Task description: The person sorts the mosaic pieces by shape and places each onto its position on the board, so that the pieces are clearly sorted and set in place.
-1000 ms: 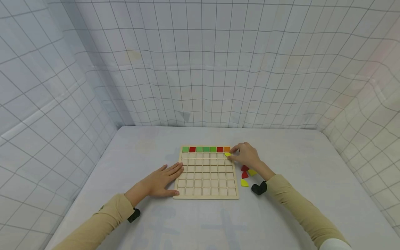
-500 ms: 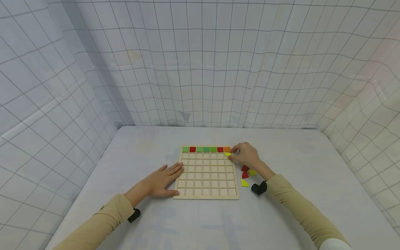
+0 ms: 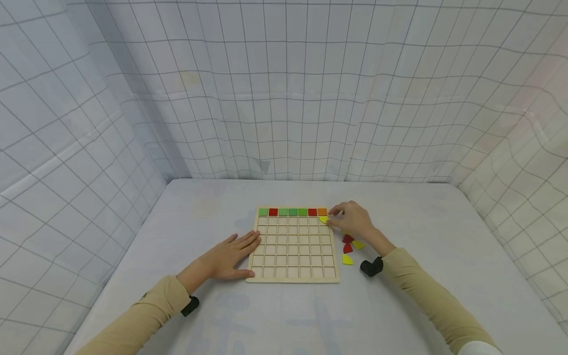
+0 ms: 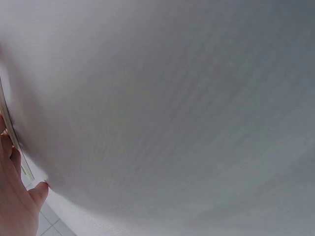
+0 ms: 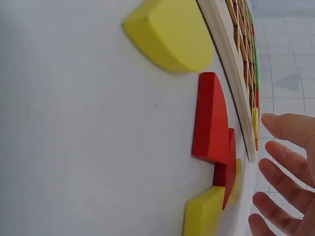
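Note:
A wooden grid board (image 3: 293,249) lies on the table, its far row filled with green, red and orange square tiles (image 3: 293,212). A yellow quarter-circle piece (image 3: 323,219) sits in the cell below the orange tile, at the right edge. Beside that cell is my right hand (image 3: 355,220), thumb and index fingertip parted at the board's edge. In the right wrist view the fingers (image 5: 288,130) are spread with nothing between them. My left hand (image 3: 235,255) rests outstretched at the board's left side, fingertips and thumb on its frame. Only part of it appears in the left wrist view.
Right of the board lie loose pieces: a red one (image 3: 348,248), another red one (image 3: 348,238) and several yellow ones, including a near yellow piece (image 3: 347,260). Grid-patterned curtains (image 3: 293,123) enclose the table (image 3: 284,320). Black wrist devices (image 3: 372,266) hang below both sleeves.
My right hand has let go of the yellow quarter-circle piece and moved slightly right, off it. The left hand has stayed in place on the board.

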### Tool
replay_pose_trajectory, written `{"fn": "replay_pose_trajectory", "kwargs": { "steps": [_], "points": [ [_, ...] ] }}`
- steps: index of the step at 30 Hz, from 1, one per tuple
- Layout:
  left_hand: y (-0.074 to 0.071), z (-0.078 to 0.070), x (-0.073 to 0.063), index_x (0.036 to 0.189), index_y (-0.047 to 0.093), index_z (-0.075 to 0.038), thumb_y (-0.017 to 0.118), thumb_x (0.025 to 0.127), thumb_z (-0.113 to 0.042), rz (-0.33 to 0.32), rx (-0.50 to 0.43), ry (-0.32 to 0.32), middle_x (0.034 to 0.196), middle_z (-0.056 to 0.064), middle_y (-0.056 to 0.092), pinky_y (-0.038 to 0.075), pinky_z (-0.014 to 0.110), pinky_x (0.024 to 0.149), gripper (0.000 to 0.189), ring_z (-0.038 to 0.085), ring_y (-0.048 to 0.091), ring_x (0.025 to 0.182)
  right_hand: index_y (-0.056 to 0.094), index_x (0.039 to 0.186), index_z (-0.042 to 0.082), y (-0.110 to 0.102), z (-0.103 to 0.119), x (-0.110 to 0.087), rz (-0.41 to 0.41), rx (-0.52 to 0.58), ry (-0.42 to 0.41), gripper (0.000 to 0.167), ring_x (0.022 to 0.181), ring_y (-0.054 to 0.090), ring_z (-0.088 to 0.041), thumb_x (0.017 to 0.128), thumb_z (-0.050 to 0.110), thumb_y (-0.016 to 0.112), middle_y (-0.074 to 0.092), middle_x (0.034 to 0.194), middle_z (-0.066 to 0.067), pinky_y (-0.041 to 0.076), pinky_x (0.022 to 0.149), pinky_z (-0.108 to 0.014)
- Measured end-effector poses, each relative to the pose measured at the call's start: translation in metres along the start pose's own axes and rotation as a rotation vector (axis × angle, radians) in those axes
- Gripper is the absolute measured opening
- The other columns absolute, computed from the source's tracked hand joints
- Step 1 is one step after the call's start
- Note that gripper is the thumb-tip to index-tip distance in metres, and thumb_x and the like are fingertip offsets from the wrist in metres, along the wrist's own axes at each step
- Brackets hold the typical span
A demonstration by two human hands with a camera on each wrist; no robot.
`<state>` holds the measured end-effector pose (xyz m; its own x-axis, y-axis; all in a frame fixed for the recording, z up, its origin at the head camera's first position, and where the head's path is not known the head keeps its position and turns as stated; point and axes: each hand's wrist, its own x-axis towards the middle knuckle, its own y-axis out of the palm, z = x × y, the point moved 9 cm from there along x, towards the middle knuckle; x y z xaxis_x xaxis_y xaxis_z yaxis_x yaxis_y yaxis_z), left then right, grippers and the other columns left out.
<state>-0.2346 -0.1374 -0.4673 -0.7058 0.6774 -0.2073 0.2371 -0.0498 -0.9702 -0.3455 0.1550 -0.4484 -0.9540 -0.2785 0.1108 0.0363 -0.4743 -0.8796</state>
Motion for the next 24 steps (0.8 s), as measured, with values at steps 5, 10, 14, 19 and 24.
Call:
{"fn": "replay_pose_trajectory", "kwargs": {
  "steps": [5, 10, 14, 19, 24],
  "points": [
    [-0.002, 0.0, 0.0, 0.154, 0.018, -0.008, 0.045, 0.091, -0.066, -0.006, 0.0, 0.002, 0.162, 0.01, 0.013, 0.02, 0.057, 0.116, 0.09, 0.027, 0.015, 0.15, 0.075, 0.1, 0.018, -0.003, -0.007, -0.001, 0.026, -0.019, 0.011, 0.027, 0.096, 0.058, -0.022, 0.083, 0.04, 0.073, 0.071, 0.099, -0.001, 0.05, 0.078, -0.038],
    [-0.002, 0.0, 0.0, 0.154, 0.018, -0.008, 0.045, 0.091, -0.066, -0.004, -0.002, 0.003, 0.162, 0.01, 0.013, 0.02, 0.057, 0.116, 0.09, 0.027, 0.015, 0.15, 0.075, 0.1, 0.017, -0.01, -0.009, -0.005, 0.027, -0.025, -0.019, 0.025, 0.095, 0.059, -0.023, 0.085, 0.036, 0.071, 0.072, 0.099, -0.003, 0.051, 0.077, -0.039],
    [-0.002, 0.0, 0.0, 0.154, 0.018, -0.008, 0.044, 0.091, -0.066, -0.002, 0.002, 0.004, 0.162, 0.01, 0.013, 0.02, 0.057, 0.116, 0.09, 0.027, 0.015, 0.15, 0.076, 0.1, 0.015, -0.014, -0.011, -0.009, 0.027, -0.036, -0.054, 0.023, 0.092, 0.059, -0.022, 0.086, 0.032, 0.07, 0.072, 0.097, -0.002, 0.051, 0.076, -0.037],
    [-0.001, 0.0, 0.0, 0.154, 0.018, -0.008, 0.044, 0.091, -0.066, 0.002, -0.002, 0.004, 0.162, 0.009, 0.013, 0.02, 0.057, 0.116, 0.09, 0.027, 0.015, 0.15, 0.075, 0.101, 0.013, -0.016, -0.014, -0.015, 0.039, -0.03, -0.099, 0.021, 0.09, 0.058, -0.021, 0.087, 0.027, 0.068, 0.071, 0.096, -0.002, 0.051, 0.075, -0.036],
    [-0.001, -0.001, 0.0, 0.154, 0.018, -0.008, 0.044, 0.091, -0.066, 0.003, 0.005, 0.002, 0.162, 0.01, 0.013, 0.02, 0.057, 0.116, 0.09, 0.027, 0.015, 0.15, 0.075, 0.103, 0.011, -0.016, -0.016, -0.021, 0.059, -0.009, -0.162, 0.021, 0.089, 0.057, -0.021, 0.085, 0.015, 0.065, 0.071, 0.098, -0.003, 0.051, 0.075, -0.036]
  ]
}}
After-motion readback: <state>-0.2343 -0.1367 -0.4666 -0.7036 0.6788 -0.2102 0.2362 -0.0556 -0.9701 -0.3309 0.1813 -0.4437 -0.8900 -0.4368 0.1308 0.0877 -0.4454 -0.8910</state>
